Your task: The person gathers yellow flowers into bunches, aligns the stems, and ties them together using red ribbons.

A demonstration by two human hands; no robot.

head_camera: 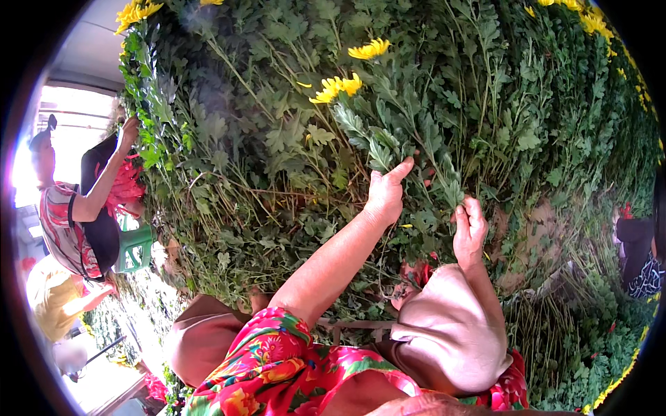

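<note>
My left hand [387, 191] is closed around leafy stems of yellow chrysanthemums, just below their leaves. Above it, yellow blooms [335, 88] and one more yellow flower [369, 49] point up and to the left. To the right and a little lower, my right hand [470, 229] pinches the lower part of a leafy chrysanthemum stem [448, 182] between thumb and fingers. That stem slants up to the left, past my left hand; which bloom it bears cannot be told. Both hands are in front of a large pile of green chrysanthemum stems [281, 135].
The pile spreads far to both sides, with yellow blooms [596, 23] along its far edge. A co-worker [67, 223] reaches into it at left, near a green plastic stool [134, 248]; another person [54, 296] is lower left. More cut stems [541, 333] lie at lower right.
</note>
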